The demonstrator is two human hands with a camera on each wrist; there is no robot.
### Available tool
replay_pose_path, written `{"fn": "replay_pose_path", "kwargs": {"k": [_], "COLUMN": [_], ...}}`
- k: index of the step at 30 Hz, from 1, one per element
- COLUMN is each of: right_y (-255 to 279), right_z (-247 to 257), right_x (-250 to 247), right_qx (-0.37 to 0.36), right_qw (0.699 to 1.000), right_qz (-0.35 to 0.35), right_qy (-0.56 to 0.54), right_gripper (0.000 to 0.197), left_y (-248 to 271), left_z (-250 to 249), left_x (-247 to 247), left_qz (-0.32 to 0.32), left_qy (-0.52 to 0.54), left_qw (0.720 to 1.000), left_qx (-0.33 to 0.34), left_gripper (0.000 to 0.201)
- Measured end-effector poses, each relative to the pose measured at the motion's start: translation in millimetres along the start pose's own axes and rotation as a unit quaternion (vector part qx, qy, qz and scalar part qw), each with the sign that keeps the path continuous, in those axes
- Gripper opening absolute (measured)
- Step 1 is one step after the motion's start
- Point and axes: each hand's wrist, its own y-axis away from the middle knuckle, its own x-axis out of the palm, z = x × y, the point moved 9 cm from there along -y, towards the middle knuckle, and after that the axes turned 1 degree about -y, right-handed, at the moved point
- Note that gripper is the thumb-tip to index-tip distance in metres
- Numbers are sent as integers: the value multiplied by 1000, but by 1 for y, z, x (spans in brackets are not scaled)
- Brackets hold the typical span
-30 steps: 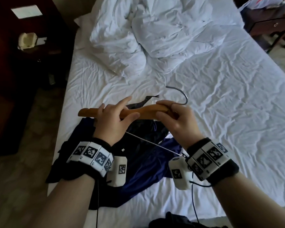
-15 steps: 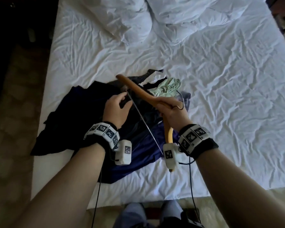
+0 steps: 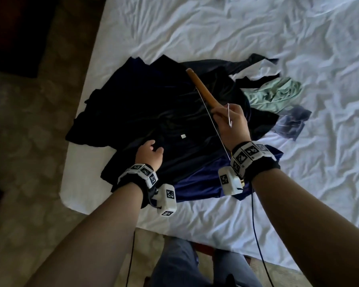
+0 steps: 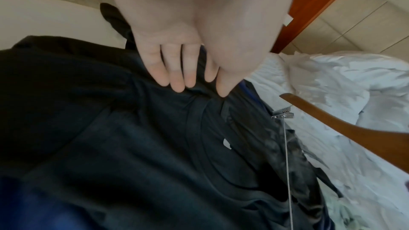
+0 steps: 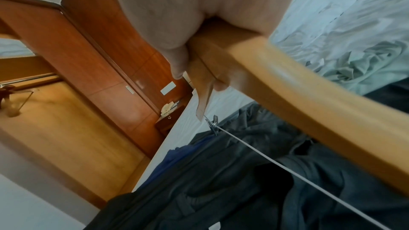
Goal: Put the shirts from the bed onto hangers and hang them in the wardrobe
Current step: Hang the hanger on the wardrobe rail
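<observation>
Left hand (image 3: 148,153) has let go of the hanger (image 3: 201,88) and dropped to the black shirt (image 3: 174,112); a second ago both hands were on the wooden bar. Fingers (image 4: 177,76) now straight and close together, tips on or just above the cloth near the collar, nothing pinched yet. The left wrist view doesn't settle whether they touch.

Right hand (image 3: 232,125) now carries the hanger alone, fist wrapped round the middle of the bar, metal hook (image 3: 229,116) poking out over the knuckles. The hanger has swung from level to steeply tilted: far end up over the black shirt, near end down behind the right wrist. Its thin metal rod (image 3: 214,125) runs beneath the bar, with a clip (image 5: 213,125) at the far end.

Shirts are all in one heap on the bed (image 3: 298,183), none on a hanger:
- black shirt on top, small white tag (image 3: 183,136) showing
- blue shirt (image 3: 199,183) under it, on the near side
- green shirt (image 3: 276,96) beyond the right hand, off the black shirt's far-right edge

My read: hanger prep is over and the first shirt pickup is starting. The left hand probably needs to gather the collar and lift so the raised end can slide into the neck. Risks: dragging the blue shirt up too, or the clip catching fabric.
</observation>
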Motion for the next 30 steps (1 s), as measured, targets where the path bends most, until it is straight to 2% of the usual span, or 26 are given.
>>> {"fn": "replay_pose_path", "kwargs": {"k": [5,12,18,23,28,30], "right_y": [-17,-41,-57,-61,-66,-68], "right_z": [-20,-42,-49,-55,-55,-55], "right_x": [20,22,23,23,21,22], "right_qx": [-7,10,28,31,30,29], "right_qw": [1000,999,998,998,997,997], "right_qz": [13,12,2,-6,-17,-22], "right_qy": [8,-32,-49,-61,-66,-69], "right_gripper": [17,16,14,12,13,13], "left_y": [-19,-45,-67,-73,-79,-81], "left_z": [-7,-10,-7,-10,-17,-19], "left_x": [18,34,42,40,41,36], "left_qz": [0,-2,5,-23,-39,-44], "left_qy": [-7,-4,-16,-39,-80,-96], "left_qw": [1000,999,998,997,996,994], "left_qx": [3,-37,-63,-69,-27,-15], "left_gripper": [51,71,71,55,25,21]}}
